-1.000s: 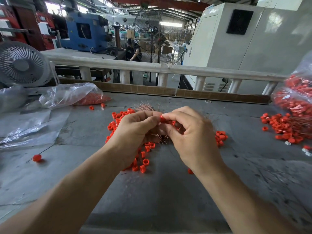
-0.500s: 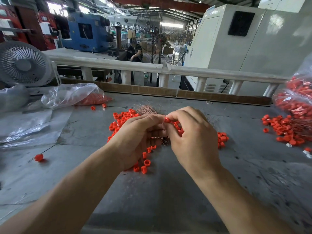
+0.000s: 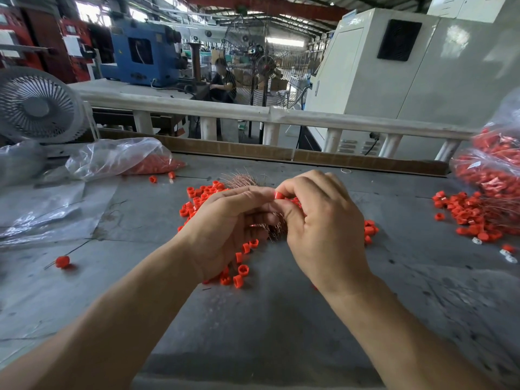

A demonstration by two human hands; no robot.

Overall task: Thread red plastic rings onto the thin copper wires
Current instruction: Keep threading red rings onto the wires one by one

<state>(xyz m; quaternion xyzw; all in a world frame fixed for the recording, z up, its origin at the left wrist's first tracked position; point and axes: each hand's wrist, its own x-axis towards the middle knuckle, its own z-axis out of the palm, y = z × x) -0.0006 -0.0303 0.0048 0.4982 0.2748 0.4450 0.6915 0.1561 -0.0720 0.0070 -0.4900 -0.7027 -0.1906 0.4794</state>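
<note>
Right hand (image 3: pixel 323 220) was pinching one red ring (image 3: pixel 279 195) at its fingertips, left hand (image 3: pixel 230 220) curled around the copper wires (image 3: pixel 274 229) right beside it; looked mid-threading; next bit probably needs the wire tip lined up with the hole; loose rings (image 3: pixel 242 273) scattered over the bench (image 3: pixel 267 319).

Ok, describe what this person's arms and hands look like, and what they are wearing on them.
Both forearms are bare up to the bottom edge of the picture: no sleeves show. The left hand and the right hand wear no gloves. No watch, bracelet or finger ring is visible on either, and the nails that show are short.
</note>
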